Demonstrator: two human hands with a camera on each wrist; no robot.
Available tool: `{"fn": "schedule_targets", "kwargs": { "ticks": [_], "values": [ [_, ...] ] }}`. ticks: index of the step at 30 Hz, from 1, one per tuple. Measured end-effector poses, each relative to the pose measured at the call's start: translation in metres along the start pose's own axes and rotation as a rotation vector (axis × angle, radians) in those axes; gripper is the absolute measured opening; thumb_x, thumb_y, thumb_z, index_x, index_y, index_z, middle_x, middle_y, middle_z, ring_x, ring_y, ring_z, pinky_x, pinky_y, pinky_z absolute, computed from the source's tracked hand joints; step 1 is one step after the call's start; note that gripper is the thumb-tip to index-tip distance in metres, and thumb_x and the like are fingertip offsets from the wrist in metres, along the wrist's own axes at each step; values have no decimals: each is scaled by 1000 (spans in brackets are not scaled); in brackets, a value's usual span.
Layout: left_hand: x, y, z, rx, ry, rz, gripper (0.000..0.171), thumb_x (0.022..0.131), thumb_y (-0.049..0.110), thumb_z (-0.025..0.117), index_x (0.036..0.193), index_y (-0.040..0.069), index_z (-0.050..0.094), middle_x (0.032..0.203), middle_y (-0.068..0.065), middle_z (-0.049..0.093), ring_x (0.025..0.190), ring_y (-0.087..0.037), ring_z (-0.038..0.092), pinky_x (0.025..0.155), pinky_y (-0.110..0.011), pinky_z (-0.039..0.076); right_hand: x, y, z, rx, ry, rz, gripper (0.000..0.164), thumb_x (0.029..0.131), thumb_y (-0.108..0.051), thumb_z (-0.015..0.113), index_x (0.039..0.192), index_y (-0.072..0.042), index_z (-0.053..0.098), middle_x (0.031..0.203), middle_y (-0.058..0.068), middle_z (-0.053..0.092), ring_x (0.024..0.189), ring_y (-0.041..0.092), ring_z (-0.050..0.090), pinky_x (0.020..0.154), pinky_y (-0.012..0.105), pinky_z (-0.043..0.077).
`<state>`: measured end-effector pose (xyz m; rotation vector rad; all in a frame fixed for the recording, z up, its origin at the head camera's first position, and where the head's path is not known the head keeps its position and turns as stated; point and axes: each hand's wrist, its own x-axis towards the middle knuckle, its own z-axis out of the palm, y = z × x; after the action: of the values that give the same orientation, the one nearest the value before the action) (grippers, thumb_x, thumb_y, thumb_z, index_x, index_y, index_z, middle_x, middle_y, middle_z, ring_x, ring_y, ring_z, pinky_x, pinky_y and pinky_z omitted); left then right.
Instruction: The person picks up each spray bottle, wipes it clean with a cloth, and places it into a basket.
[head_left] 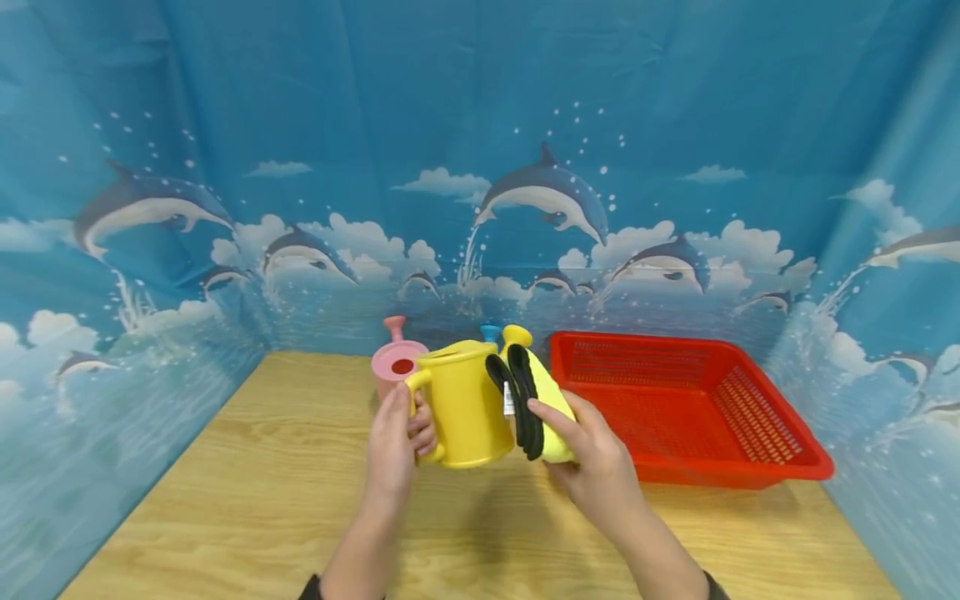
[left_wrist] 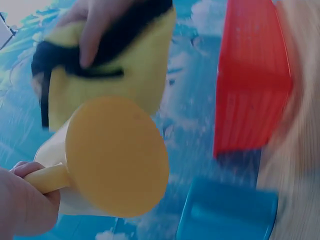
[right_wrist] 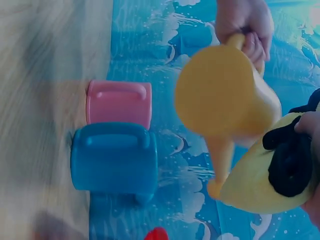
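Observation:
My left hand (head_left: pixel 401 435) grips the handle of a yellow watering can (head_left: pixel 467 408), lifted above the table. Its round base (left_wrist: pixel 117 157) faces the left wrist camera, and its spout (right_wrist: pixel 220 160) points away from the left hand. A folded yellow cloth with black edging (head_left: pixel 553 398) is held in my right hand (head_left: pixel 600 454), the thumb over the black folds. The cloth overlaps the can's spout side; whether the two touch I cannot tell. Behind them a pink watering can (right_wrist: pixel 119 105) and a blue watering can (right_wrist: pixel 112 162) stand side by side on the table.
A red plastic basket (head_left: pixel 783 404) with slotted walls sits on the right of the wooden table (head_left: pixel 262 475). A blue curtain (head_left: pixel 420 100) printed with dolphins surrounds the table at the back and both sides.

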<state>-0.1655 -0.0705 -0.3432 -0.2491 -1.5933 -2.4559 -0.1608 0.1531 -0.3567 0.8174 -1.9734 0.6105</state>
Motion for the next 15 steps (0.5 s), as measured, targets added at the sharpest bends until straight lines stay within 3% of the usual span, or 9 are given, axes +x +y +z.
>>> {"fn": "schedule_targets", "kwargs": {
  "ticks": [8,15],
  "values": [
    [-5,-14,26,-113,-19,-84,31,107,28,23,86,12,37,58,7,26,46,-1,24,45,-16,20,-10,-2,6,77,-33,24,81,60,8,83,129,-20,52,131,21,48,109,35,57,75,45,58],
    [-10,-24,37,-113,-26,-82,29,107,26,26,85,10,37,57,7,27,45,-2,25,45,-16,21,-14,-5,3,176,-139,123,85,61,3,80,136,-18,45,154,22,24,126,45,44,80,48,56]
  ]
}}
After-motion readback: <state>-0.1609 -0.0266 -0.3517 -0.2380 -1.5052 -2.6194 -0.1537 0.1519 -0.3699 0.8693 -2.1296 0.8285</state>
